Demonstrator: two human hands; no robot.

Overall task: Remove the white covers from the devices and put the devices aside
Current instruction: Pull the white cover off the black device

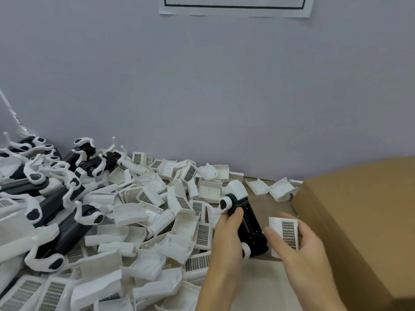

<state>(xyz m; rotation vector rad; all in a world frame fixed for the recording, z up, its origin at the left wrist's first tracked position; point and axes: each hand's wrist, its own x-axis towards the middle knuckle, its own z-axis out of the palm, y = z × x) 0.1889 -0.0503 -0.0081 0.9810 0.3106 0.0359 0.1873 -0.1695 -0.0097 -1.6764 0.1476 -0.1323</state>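
Observation:
My left hand [228, 237] grips a black device [249, 223] with white round end pieces, held just above the table at lower centre. A white cover [235, 188] still sits on the device's far end. My right hand [298, 250] holds a loose white cover [284, 233] with a dark grid panel, just right of the device and apart from it.
A heap of removed white covers [157, 212] spreads across the table's left and middle. Several black devices with white arms [56, 194] are piled at the far left. A brown cardboard box [359, 212] stands at the right. A grey wall [202, 86] is behind.

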